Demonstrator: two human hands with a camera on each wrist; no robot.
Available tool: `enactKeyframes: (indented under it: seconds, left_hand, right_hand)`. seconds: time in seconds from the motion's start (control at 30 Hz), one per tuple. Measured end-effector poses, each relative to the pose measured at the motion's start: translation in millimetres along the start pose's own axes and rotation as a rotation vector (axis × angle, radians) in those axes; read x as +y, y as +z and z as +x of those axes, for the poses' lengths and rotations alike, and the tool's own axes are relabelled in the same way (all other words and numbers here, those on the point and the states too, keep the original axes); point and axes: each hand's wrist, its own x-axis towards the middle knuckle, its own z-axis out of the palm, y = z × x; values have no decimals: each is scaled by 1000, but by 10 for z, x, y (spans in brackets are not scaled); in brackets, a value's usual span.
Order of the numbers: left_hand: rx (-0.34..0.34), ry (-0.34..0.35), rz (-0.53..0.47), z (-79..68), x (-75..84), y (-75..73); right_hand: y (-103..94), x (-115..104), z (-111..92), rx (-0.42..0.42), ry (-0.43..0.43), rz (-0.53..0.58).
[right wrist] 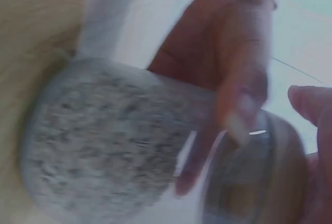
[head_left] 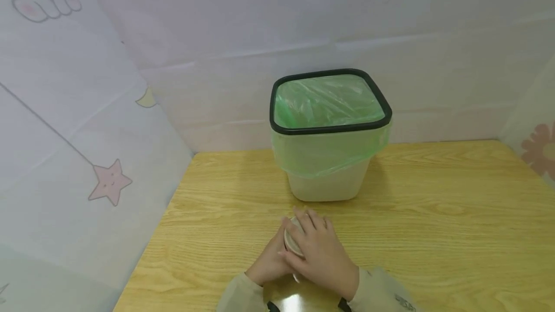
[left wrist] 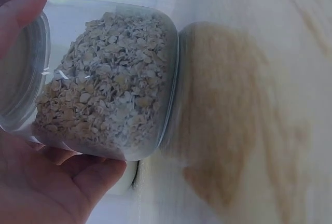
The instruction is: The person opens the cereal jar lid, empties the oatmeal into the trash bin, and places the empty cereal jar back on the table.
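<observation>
Head view: the jar [left wrist: 116, 86] was at the bin's [head_left: 325, 188] six o'clock, the left hand's [head_left: 270, 260] fingers curled round it, the right hand's [head_left: 323, 249] clamped on the lid [head_left: 291, 243]; steadying the body (its flakes [left wrist: 111, 79] lay sloped) seemed wisest.

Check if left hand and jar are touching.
Touching. The left wrist view shows the left hand with its fingers curled against the side of the jar.
</observation>
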Motion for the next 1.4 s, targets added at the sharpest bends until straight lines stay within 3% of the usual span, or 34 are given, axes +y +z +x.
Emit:
enactKeyframes:
  seconds: [0.27, 0.57, 0.9, 1.23, 1.4]
  left_hand:
    - [15, -24, -16, -6, 12, 5]
    - [40, -47, 12, -19, 30, 31]
    - [31, -63, 22, -19, 5, 16]
    - [5, -23, 1, 23, 28, 0]
    - [4, -50, -31, 10, 21, 0]
  right_hand:
    - [7, -87, 2, -20, 110, -75]
    - [128, -64, -23, 91, 51, -112]
    - [131, -15, -3, 109, 3, -72]
    - [157, 81, -6, 138, -63, -52]
    - [148, 82, -3, 126, -65, -38]
